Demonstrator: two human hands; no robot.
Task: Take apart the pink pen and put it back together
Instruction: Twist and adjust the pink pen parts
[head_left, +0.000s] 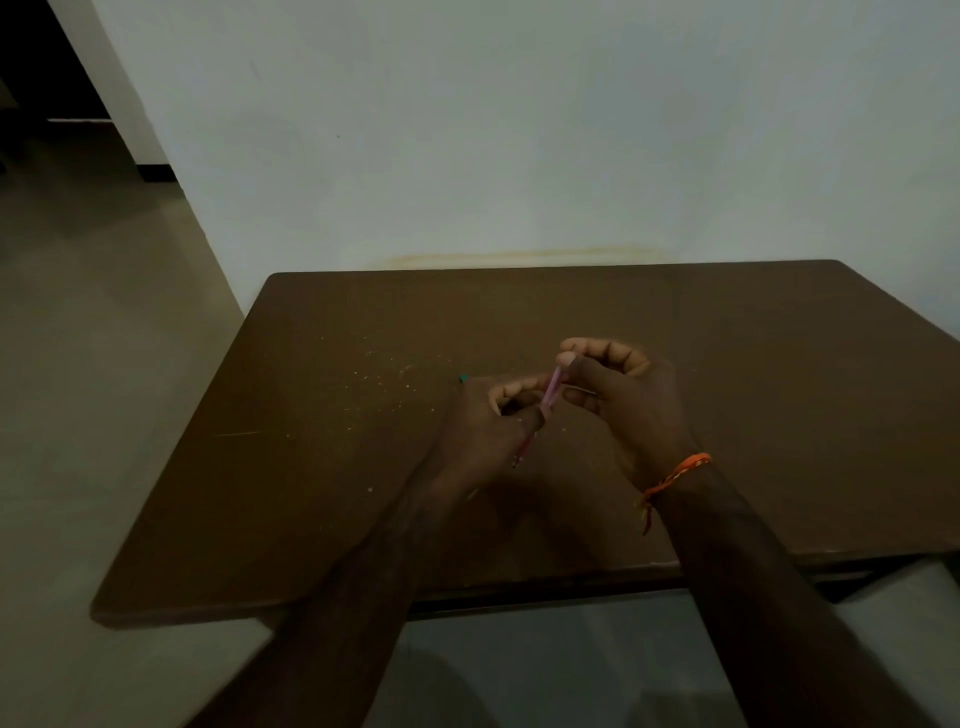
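Observation:
I hold the pink pen (551, 389) tilted above the brown table (311, 467), its upper end to the right and its tip (517, 462) poking out below my left hand. My left hand (488, 426) is closed around the pen's lower half. My right hand (618, 384) pinches the pen's upper end between thumb and forefinger. A thin pale piece (584, 391) shows between my right fingers; I cannot tell what it is. The middle of the pen is hidden by my left fingers.
A small teal object (464, 378) lies on the table just beyond my left hand. Pale crumbs (384, 374) are scattered left of it. An orange thread band (675, 475) circles my right wrist. A white wall (519, 156) stands behind the table; floor lies to the left.

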